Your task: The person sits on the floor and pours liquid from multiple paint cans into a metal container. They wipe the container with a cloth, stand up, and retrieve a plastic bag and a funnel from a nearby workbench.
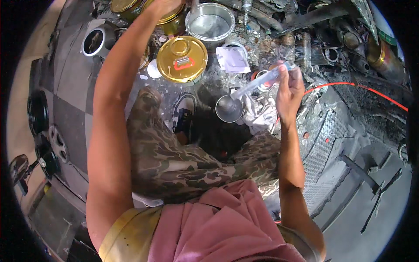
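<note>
My right hand (290, 89) is closed around the upper end of a pale, see-through stick (262, 81), blurred along its length. The stick slants down to a small round metal cup (229, 109) with grey inside; whether the two are joined, I cannot tell. My left hand (168, 5) reaches to the top edge, above a gold tin (174, 25) and beside an open silver pot (210, 22). Its fingers are mostly cut off. Nearer stands a gold lidded can (182, 60) with a red-orange mark. A crumpled whitish rag (260, 112) lies beside the cup.
A white sheet (233, 60) covers part of a round container. Dirty metal parts and pipes (345, 37) crowd the far right. An orange-red hose (345, 83) curves along the right. A white-rimmed container (93, 42) stands at left. My shoe (185, 107) is near the gold can.
</note>
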Action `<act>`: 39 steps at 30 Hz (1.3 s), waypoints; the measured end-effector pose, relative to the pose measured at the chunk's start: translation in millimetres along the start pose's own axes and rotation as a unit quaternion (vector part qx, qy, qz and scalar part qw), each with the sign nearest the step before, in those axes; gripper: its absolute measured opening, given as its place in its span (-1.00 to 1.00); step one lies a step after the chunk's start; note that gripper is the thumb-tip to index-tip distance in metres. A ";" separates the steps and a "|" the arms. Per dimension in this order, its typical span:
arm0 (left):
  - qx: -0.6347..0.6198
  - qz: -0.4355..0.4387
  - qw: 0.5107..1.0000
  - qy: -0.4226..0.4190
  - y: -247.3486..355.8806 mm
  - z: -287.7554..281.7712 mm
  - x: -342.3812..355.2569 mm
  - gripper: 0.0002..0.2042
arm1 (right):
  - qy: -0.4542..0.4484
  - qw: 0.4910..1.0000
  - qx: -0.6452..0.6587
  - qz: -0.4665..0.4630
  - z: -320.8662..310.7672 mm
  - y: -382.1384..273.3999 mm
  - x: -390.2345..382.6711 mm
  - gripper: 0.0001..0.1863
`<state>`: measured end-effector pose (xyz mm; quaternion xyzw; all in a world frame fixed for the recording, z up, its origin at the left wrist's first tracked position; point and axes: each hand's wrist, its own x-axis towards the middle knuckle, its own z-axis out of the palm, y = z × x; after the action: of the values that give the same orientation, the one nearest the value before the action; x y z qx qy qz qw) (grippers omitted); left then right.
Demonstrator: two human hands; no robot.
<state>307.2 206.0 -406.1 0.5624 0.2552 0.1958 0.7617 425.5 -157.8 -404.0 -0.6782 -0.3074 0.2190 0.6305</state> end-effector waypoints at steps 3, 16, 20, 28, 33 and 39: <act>-0.111 -0.085 0.988 0.064 32.7 -24.0 -44.8 -0.18 | 0.001 1.000 -0.025 -0.017 -14.8 21.0 1.8 -0.82; -0.411 -0.013 0.908 0.076 -149.7 -68.9 -323.9 -0.14 | -0.209 0.941 -0.264 -0.037 1.3 75.5 -71.9 -0.84; -0.394 -0.109 0.837 0.363 -195.2 -80.2 -308.9 -0.18 | -0.168 0.906 -0.361 -0.141 7.6 86.5 -57.4 -0.80; 0.144 -0.167 0.855 0.471 -258.5 -183.4 -356.3 -0.67 | -0.153 0.974 -0.162 0.031 53.8 98.1 62.0 -0.60; 0.125 -0.094 0.897 0.414 -196.8 -158.1 -315.7 -0.59 | -0.201 0.960 0.014 0.193 107.2 115.5 131.8 -0.44; 0.045 -0.054 0.935 0.347 -150.9 -87.8 -273.1 -0.62 | -0.268 0.910 0.010 0.317 116.6 130.4 164.8 -0.24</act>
<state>38.8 68.7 -525.2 0.4786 0.5425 0.3258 0.6087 481.9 38.5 -530.9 -0.6492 -0.2314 0.5842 0.4285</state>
